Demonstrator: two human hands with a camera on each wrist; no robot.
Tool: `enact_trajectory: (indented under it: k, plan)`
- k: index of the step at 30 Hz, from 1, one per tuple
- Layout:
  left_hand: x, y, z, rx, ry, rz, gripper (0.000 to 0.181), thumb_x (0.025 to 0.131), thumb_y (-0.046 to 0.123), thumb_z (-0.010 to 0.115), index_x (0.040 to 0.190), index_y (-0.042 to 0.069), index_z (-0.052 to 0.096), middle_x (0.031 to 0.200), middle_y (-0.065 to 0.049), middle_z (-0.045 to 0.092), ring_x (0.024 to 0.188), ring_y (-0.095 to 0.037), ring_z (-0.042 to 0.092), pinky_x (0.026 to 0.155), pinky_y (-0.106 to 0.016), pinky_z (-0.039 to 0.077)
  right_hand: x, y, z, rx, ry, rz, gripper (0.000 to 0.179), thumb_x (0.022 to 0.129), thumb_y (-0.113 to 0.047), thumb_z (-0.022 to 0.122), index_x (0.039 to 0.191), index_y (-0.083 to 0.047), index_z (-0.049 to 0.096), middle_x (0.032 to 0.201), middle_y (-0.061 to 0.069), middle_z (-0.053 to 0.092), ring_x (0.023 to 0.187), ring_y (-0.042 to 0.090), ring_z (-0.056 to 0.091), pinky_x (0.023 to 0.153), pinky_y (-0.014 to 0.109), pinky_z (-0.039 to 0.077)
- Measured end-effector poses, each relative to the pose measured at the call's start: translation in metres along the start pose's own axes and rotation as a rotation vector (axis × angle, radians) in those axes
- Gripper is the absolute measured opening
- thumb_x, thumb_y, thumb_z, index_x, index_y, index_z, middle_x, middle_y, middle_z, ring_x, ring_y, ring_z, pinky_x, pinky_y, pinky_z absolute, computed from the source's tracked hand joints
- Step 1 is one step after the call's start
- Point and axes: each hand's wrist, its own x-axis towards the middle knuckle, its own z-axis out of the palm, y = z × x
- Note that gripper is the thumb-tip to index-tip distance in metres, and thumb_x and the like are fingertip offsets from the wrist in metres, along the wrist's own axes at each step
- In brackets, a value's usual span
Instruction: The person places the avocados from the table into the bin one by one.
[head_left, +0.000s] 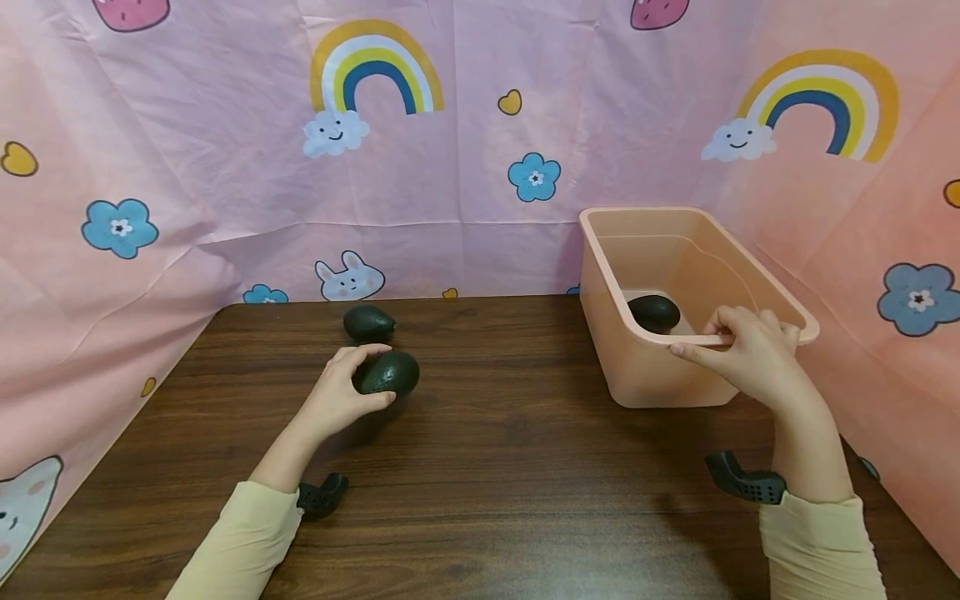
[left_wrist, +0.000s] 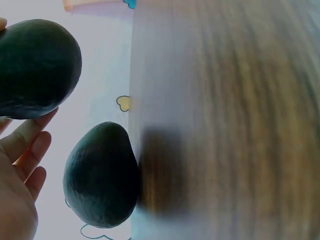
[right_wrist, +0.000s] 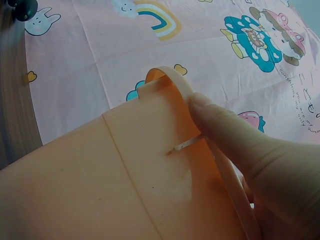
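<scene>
An avocado (head_left: pixel 396 373), dark green and glossy, is gripped between the thumb and fingers of my left hand (head_left: pixel 343 392). In the left wrist view this avocado (left_wrist: pixel 37 67) appears raised off the table. Just behind it a second avocado (head_left: pixel 367 322) lies on the wood. My right hand (head_left: pixel 757 354) pinches the near rim of a peach plastic bin (head_left: pixel 667 375), thumb outside and fingers over the inside. The right wrist view shows the thumb (right_wrist: pixel 225 125) pressed along the rim. Inside the bin lies another avocado (head_left: pixel 654 313), partly hidden by the near wall.
The dark wooden table (head_left: pixel 487 467) ends at a pink patterned cloth (head_left: pixel 480 250) behind and at both sides. The bin stands at the table's back right, close to the cloth. Black wrist mounts (head_left: pixel 746 481) stick out from both forearms.
</scene>
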Motion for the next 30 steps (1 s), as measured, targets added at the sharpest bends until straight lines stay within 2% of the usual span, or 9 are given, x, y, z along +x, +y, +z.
enact_trajectory:
  k: [12, 30]
  plan:
    - [0.008, 0.014, 0.002, -0.006, 0.056, 0.012, 0.066, 0.074, 0.027, 0.081, 0.134, 0.018, 0.053, 0.129, -0.012, 0.044, 0.125, -0.038, 0.025, 0.089, -0.061, 0.032, 0.001, 0.000, 0.001, -0.002, -0.003, -0.008, 0.040, 0.078, -0.043, 0.078, 0.074, -0.009, 0.058, 0.066, 0.004, 0.048, 0.076, 0.029, 0.035, 0.076, 0.061, 0.010]
    - [0.020, 0.027, 0.007, -0.044, 0.080, 0.051, 0.066, 0.075, 0.026, 0.080, 0.134, 0.018, 0.053, 0.129, -0.009, 0.050, 0.127, -0.034, 0.025, 0.094, -0.060, 0.025, 0.001, 0.001, 0.001, -0.001, 0.021, -0.021, 0.038, 0.077, -0.040, 0.080, 0.072, -0.010, 0.057, 0.064, 0.003, 0.047, 0.075, 0.029, 0.036, 0.074, 0.061, 0.011]
